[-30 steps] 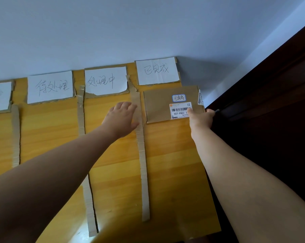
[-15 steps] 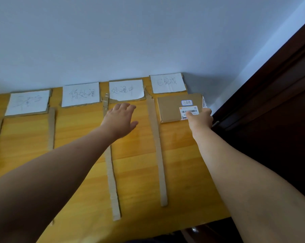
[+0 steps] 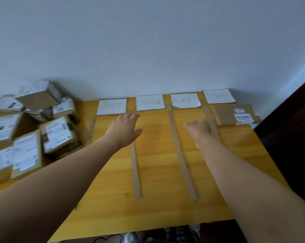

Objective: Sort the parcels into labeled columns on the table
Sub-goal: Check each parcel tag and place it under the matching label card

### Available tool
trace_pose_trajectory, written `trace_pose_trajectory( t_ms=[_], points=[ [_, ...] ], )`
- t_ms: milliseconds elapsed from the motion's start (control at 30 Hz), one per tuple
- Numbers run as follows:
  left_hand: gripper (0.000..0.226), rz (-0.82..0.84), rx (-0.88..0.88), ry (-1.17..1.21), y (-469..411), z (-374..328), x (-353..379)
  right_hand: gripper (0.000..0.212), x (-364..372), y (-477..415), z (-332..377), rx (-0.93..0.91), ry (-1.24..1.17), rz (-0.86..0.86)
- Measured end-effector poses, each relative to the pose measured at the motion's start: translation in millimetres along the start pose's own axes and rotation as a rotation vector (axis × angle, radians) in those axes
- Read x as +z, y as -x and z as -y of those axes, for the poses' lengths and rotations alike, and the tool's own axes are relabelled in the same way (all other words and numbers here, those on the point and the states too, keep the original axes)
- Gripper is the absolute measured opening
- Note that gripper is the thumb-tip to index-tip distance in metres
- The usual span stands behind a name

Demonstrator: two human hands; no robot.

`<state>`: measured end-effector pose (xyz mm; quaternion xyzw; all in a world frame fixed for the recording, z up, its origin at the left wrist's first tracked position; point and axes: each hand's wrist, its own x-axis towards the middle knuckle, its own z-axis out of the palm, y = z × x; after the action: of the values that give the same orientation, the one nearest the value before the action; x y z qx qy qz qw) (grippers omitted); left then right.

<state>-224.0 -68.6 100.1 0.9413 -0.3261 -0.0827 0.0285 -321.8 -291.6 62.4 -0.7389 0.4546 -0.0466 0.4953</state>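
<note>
**Both hands empty above the columns; one parcel in place**

Yellow table [image 3: 165, 211] stands against the wall. Unsorted parcel pile [image 3: 34, 130] is heaped at its left end. Cardboard strips [image 3: 181, 160] divide the columns.

Flat parcel [image 3: 225, 114] lies in the rightmost column, just below its label card [image 3: 219, 96]; the writing is blurred.

Left hand [image 3: 125, 130]: fingers straight, holding nothing, over the strip between the first and second columns.

Right hand [image 3: 199, 128]: fingers curled in, gripping nothing, over the third column.

Soft, rather dim light falls evenly; the parcel pile [image 3: 34, 120] casts a faint shadow on the wall [image 3: 148, 41]. Blur smears the labels [image 3: 150, 102], and wide-angle distortion bends the edges
</note>
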Motion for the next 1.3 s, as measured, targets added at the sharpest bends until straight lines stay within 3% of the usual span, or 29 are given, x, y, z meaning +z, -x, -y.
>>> trace_pose_trajectory(
  t_ms=[300, 800, 967, 1300],
  points=[
    [0.057, -0.006, -0.15, 0.109, 64, 97, -2, 0.033, 88, 71, 33, -0.118, 0.116, 0.175],
    [0.048, -0.065, -0.397, 0.308, 107, 195, -11, 0.018, 168, 85, 103, -0.412, 0.241, 0.39],
    [0.044, -0.04, -0.411, 0.343, 109, 249, -13, 0.006, 214, 91, 121, -0.425, 0.246, 0.387],
    [0.042, 0.015, -0.312, 0.337, 89, 354, 1, 0.017, 314, 115, 141, -0.349, 0.256, 0.343]
  ],
)
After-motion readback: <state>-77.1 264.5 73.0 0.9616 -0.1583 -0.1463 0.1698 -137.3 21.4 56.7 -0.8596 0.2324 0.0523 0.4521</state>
